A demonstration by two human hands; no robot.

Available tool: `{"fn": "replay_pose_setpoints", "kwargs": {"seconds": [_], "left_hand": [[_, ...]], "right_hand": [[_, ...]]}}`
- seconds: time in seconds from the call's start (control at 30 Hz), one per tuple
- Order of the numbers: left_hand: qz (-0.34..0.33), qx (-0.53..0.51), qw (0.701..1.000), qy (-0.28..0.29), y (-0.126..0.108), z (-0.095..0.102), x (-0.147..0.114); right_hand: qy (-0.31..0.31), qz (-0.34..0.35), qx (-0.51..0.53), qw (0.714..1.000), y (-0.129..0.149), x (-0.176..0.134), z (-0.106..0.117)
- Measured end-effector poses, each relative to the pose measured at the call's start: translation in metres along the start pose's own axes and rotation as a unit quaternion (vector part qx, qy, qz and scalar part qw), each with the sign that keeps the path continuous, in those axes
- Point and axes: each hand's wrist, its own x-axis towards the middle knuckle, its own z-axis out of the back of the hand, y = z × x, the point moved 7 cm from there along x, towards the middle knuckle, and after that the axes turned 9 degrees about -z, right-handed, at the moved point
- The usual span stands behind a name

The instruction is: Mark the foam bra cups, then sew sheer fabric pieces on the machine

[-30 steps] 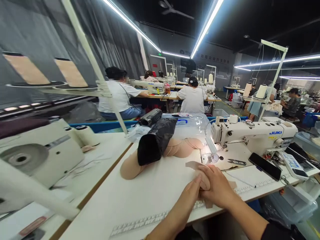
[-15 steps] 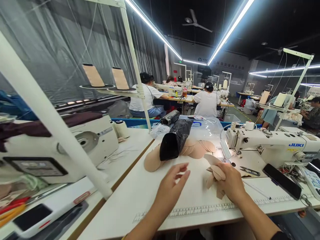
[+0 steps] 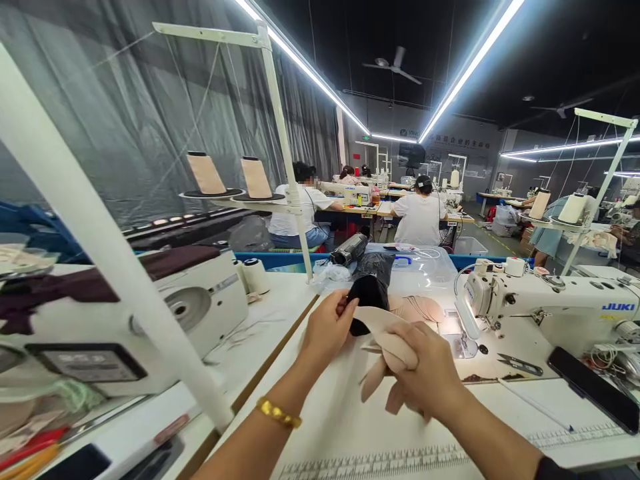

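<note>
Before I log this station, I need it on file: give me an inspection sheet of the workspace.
Surface: white table, ruler strip along the near edge.
Job's things: loose beige pieces in hand; fanned beige row on the table, right of the black bag.
Clutter: snips, dark phone and slim white rod, right of the hands.
Hands: right hand grips the loose beige pieces; left hand is at the bag's mouth, its grip unclear.
Cables: wires bunched by the sewing machine.
Surroundings: co-workers in white tops ahead; thread cones on stands, left and right.
</note>
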Motion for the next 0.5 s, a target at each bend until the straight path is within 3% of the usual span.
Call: {"fn": "replay_pose_setpoints", "kwargs": {"seconds": [0.23, 0.37, 0.5], "left_hand": [[-0.023, -0.087, 0.994, -0.062, 0.001, -0.011, -0.011], [-0.042, -0.098, 0.992, -0.074, 0.000, -0.015, -0.025], [-0.062, -0.112, 0.990, -0.057, -0.003, -0.019, -0.030]], "right_hand": [[0.042, -0.090, -0.043, 0.994, 0.014, 0.080, -0.036], [0.084, -0.139, -0.028, 0.986, 0.000, 0.105, -0.055], [0.083, -0.204, 0.070, 0.973, -0.021, 0.122, -0.074]]}}
